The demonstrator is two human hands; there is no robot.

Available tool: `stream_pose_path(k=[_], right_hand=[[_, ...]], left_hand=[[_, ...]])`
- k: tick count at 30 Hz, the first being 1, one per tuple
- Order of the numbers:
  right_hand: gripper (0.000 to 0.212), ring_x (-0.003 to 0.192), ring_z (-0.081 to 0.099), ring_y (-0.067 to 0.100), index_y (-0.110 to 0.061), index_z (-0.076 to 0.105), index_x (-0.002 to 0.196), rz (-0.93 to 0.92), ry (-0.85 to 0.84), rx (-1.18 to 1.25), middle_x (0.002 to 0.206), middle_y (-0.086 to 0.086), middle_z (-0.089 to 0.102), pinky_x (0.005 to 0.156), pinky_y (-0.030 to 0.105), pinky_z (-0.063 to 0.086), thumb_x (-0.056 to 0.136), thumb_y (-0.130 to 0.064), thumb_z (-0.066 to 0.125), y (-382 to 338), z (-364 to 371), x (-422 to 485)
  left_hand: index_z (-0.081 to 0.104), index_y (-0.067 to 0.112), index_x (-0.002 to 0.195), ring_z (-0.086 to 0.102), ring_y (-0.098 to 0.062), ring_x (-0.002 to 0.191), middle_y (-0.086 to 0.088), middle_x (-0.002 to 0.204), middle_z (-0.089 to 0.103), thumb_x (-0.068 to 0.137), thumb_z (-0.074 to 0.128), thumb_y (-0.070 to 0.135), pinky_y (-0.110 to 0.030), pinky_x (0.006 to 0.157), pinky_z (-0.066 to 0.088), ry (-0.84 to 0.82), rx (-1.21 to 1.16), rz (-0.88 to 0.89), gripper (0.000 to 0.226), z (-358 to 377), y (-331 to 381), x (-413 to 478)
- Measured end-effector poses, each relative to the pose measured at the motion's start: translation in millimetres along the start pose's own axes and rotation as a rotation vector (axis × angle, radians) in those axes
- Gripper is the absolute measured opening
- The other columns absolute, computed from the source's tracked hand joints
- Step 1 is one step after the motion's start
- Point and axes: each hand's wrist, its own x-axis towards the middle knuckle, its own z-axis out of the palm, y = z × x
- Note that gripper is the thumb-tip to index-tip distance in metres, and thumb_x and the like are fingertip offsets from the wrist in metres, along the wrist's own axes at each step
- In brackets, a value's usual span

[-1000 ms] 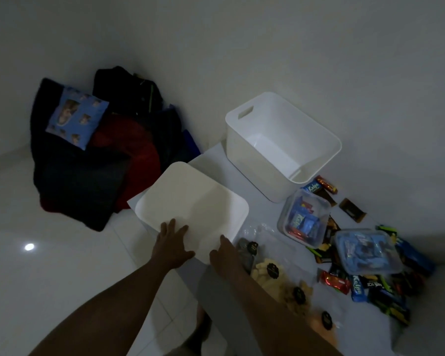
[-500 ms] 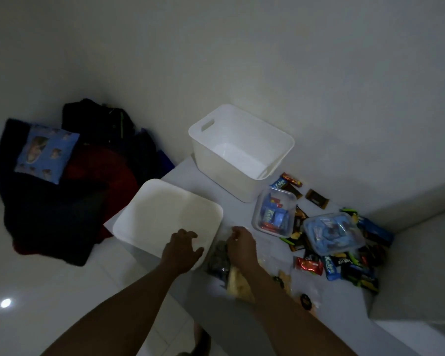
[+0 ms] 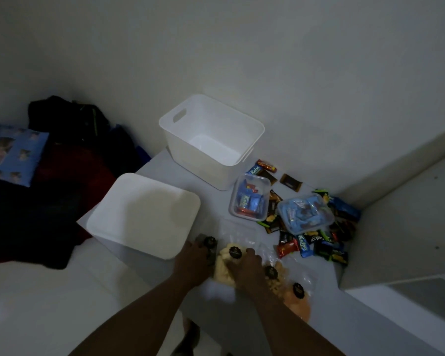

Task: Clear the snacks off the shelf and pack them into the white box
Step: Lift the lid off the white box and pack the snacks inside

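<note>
The white box (image 3: 180,140) stands open and bare inside at the back of the shelf (image 3: 216,204), against the wall. Its flat white lid (image 3: 141,214) lies in front of it on the left. At the shelf's front edge lie clear bags of snacks with round dark seals. My left hand (image 3: 193,258) grips a dark snack bag (image 3: 208,243). My right hand (image 3: 247,265) rests on a bag of pale yellow snacks (image 3: 225,265). Two more bags of orange snacks (image 3: 297,301) lie under my right forearm.
Two clear tubs of wrapped sweets (image 3: 249,199) (image 3: 303,213) stand right of the box, ringed by loose candy bars (image 3: 311,242). A wall ledge (image 3: 406,222) closes the right side. Dark clothes and a blue cushion (image 3: 10,155) are piled on the floor at left.
Both hands have left the white lid and moved right onto the clear snack bags at the front edge. The view has swung right.
</note>
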Motion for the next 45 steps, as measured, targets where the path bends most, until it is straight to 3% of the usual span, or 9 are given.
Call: stream_pose_path(k=[9, 13, 17, 23, 28, 31, 33, 38, 45], right_hand=[[0.146, 0.134, 0.043, 0.037, -0.018, -0.012, 0.155, 0.1, 0.012, 0.294, 0.147, 0.018, 0.042, 0.106, 0.046, 0.042, 0.056, -0.026, 0.095, 15.7, 5.0, 9.1], [0.121, 0.125, 0.051, 0.034, -0.012, 0.025, 0.147, 0.124, 0.078, 0.446, 0.134, 0.012, 0.051, 0.102, 0.045, 0.046, 0.051, -0.02, 0.097, 22.0, -5.1, 12.9], [0.105, 0.093, 0.071, 0.027, -0.016, 0.06, 0.107, 0.095, 0.083, 0.617, 0.1, 0.004, 0.071, 0.077, 0.047, 0.06, 0.019, -0.062, 0.094, 60.1, 4.4, 45.1], [0.107, 0.103, 0.067, 0.026, -0.017, 0.053, 0.122, -0.033, 0.156, 0.851, 0.114, 0.005, 0.066, 0.086, 0.05, 0.058, 0.031, -0.051, 0.097, 30.7, -49.2, 26.9], [0.094, 0.117, 0.056, 0.027, -0.015, 0.042, 0.139, -0.033, 0.267, 1.049, 0.125, 0.003, 0.054, 0.101, 0.05, 0.05, 0.065, -0.05, 0.086, -25.2, -118.6, -1.9], [0.058, 0.112, 0.057, 0.024, -0.016, 0.055, 0.12, -0.053, 0.355, 1.098, 0.111, 0.0, 0.06, 0.103, 0.047, 0.048, 0.082, -0.058, 0.068, -49.2, -154.4, 3.3], [0.07, 0.105, 0.063, 0.027, -0.012, 0.063, 0.115, -0.057, 0.416, 1.074, 0.112, 0.008, 0.068, 0.098, 0.048, 0.051, 0.076, -0.07, 0.058, -66.3, -173.7, 11.4], [0.031, 0.087, 0.066, 0.028, -0.016, 0.067, 0.071, -0.077, 0.463, 1.113, 0.086, 0.009, 0.07, 0.084, 0.047, 0.056, 0.078, -0.047, 0.064, -126.8, -219.5, 34.3], [0.015, 0.065, 0.06, 0.018, -0.01, 0.065, 0.071, -0.131, 0.329, 1.148, 0.074, 0.007, 0.066, 0.061, 0.032, 0.05, 0.083, -0.019, 0.07, -215.2, -242.2, 86.2]], left_hand=[[0.053, 0.012, 0.121, 0.054, -0.03, 0.096, -0.007, 0.107, 0.058, 0.034, 0.08, 0.057, -0.036, 0.058, 0.049, 0.011, 0.093, -0.114, 0.101, 23.7, -10.6, -3.3], [0.053, 0.018, 0.121, 0.049, -0.031, 0.101, -0.007, 0.117, 0.055, 0.068, 0.069, 0.027, -0.036, 0.061, 0.047, 0.132, 0.081, -0.119, 0.056, 24.9, -10.0, -3.2], [0.048, 0.024, 0.128, 0.046, -0.031, 0.108, -0.006, 0.122, 0.044, 0.082, 0.056, 0.025, -0.037, 0.072, 0.045, 0.117, -0.03, -0.228, 0.047, 15.6, -7.2, -4.2], [0.066, 0.009, 0.113, 0.063, -0.035, 0.081, -0.017, 0.094, 0.064, 0.085, 0.06, 0.031, -0.05, 0.071, 0.059, 0.182, -1.064, -0.509, 0.036, -18.2, 11.3, -1.9], [0.054, 0.005, 0.128, 0.061, -0.048, 0.105, -0.028, 0.12, 0.061, 0.097, 0.039, 0.008, -0.053, 0.074, 0.057, -0.02, -1.754, -0.457, 0.035, -57.3, 34.7, -5.3], [0.06, 0.006, 0.123, 0.062, -0.045, 0.106, -0.026, 0.119, 0.064, 0.093, 0.043, 0.016, -0.058, 0.085, 0.054, -0.048, -1.778, -0.31, 0.036, -92.3, 56.3, 2.1], [0.065, 0.01, 0.12, 0.063, -0.042, 0.104, -0.021, 0.114, 0.068, 0.094, 0.05, 0.029, -0.065, 0.093, 0.048, -0.028, -1.78, -0.222, 0.036, -119.5, 70.6, 12.0], [0.068, 0.016, 0.095, 0.073, -0.025, 0.085, -0.008, 0.094, 0.075, 0.084, 0.07, 0.046, -0.039, 0.076, 0.06, 0.294, -1.601, -0.253, 0.031, -186.4, 82.8, 56.7], [0.068, 0.023, 0.087, 0.068, -0.015, 0.084, 0.004, 0.086, 0.071, 0.089, 0.064, 0.039, -0.036, 0.083, 0.056, 0.62, -1.162, -0.107, 0.017, -254.8, 58.7, 146.6]])
